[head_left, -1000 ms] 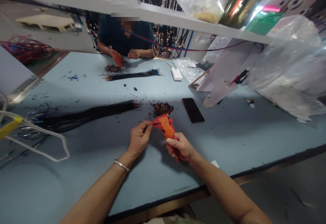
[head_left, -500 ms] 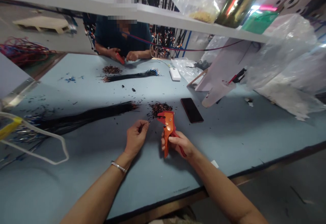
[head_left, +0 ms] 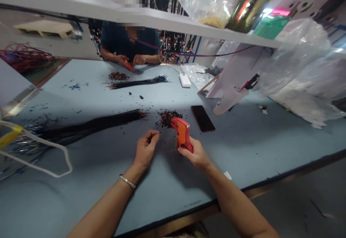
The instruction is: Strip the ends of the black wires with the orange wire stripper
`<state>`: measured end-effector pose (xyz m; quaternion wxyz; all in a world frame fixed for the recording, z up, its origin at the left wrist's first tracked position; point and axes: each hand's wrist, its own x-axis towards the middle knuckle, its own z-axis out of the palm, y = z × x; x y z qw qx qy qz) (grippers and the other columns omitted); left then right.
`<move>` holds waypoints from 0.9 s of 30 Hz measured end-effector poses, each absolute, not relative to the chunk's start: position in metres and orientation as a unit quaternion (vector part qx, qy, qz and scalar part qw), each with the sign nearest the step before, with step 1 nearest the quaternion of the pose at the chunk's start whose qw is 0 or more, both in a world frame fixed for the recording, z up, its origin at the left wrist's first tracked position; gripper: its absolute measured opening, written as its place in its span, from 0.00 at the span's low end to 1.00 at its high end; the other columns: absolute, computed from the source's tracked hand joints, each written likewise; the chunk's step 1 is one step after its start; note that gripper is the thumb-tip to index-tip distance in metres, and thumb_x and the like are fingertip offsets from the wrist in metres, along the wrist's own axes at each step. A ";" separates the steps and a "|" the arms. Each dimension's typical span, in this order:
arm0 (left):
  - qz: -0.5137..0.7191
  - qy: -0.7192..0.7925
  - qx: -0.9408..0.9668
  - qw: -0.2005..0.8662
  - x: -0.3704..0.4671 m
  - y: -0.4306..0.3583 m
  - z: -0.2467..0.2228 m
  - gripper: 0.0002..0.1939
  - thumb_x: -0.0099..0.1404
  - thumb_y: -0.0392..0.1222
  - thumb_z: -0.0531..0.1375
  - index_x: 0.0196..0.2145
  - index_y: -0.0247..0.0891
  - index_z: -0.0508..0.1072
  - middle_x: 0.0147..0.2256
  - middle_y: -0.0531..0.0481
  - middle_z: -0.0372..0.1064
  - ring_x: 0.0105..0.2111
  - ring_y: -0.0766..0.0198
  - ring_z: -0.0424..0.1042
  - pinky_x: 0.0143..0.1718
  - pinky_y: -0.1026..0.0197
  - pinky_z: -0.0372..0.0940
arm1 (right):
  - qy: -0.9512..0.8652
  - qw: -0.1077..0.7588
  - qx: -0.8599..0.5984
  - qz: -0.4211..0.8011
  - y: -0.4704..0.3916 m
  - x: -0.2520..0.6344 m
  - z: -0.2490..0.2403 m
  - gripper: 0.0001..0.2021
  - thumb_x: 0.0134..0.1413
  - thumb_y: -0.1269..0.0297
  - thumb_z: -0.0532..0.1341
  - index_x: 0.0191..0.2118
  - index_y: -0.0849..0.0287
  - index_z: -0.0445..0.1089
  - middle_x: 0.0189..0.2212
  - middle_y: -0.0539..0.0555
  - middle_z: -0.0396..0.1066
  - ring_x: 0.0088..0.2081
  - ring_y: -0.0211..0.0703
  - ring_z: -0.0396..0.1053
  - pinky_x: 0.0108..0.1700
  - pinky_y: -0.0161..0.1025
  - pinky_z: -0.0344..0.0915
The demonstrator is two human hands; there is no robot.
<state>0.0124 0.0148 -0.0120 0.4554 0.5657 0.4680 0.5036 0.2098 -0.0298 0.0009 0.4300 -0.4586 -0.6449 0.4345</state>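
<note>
Between thumb and fingers, my left hand (head_left: 146,147) pinches a thin black wire (head_left: 161,131) whose short end sticks out to the right. Wrapped around an orange and red wire stripper (head_left: 183,133) is my right hand (head_left: 196,154); the tool's jaws point up and left, apart from the wire. Just behind the jaws lies a pile of short black insulation scraps (head_left: 166,118). A long bundle of black wires (head_left: 100,125) rests to the left, with coppery ends toward the pile and blue and silver tips at its far left.
A dark phone (head_left: 202,118) lies right of the scraps. Across the table a co-worker (head_left: 129,47) holds a red tool behind a smaller wire bundle (head_left: 137,82) and a white box (head_left: 185,80). A white shelf (head_left: 81,9) crosses above. Plastic bags (head_left: 297,65) fill the right side.
The wire stripper has turned in my right hand, its handles now squeezed together and its head tilted. My left hand has shifted slightly right, with the wire end showing more clearly.
</note>
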 end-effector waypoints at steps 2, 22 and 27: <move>0.511 0.456 0.544 0.484 0.015 0.014 -0.014 0.10 0.61 0.47 0.59 0.29 0.37 0.73 0.24 0.55 0.64 0.26 0.68 0.60 0.30 0.66 0.56 | -0.709 0.426 -0.487 0.278 -0.030 0.208 0.002 0.11 0.55 0.62 0.59 0.44 0.60 0.67 0.34 0.54 0.71 0.34 0.44 0.69 0.39 0.41 0.67; 0.490 0.406 0.601 0.484 0.020 0.013 -0.002 0.04 0.51 0.38 0.64 0.27 0.38 0.78 0.37 0.46 0.73 0.39 0.60 0.69 0.43 0.60 0.65 | -0.820 0.326 -0.470 -0.021 -0.026 0.205 -0.014 0.24 0.52 0.65 0.59 0.56 0.64 0.63 0.44 0.64 0.71 0.42 0.55 0.69 0.44 0.49 0.68; 0.461 0.405 0.602 0.511 0.020 0.011 -0.003 0.02 0.50 0.37 0.62 0.23 0.37 0.74 0.30 0.49 0.73 0.32 0.62 0.69 0.36 0.62 0.66 | -0.820 0.323 -0.473 -0.014 -0.025 0.205 -0.014 0.25 0.52 0.65 0.59 0.57 0.63 0.62 0.44 0.65 0.71 0.42 0.55 0.69 0.45 0.50 0.67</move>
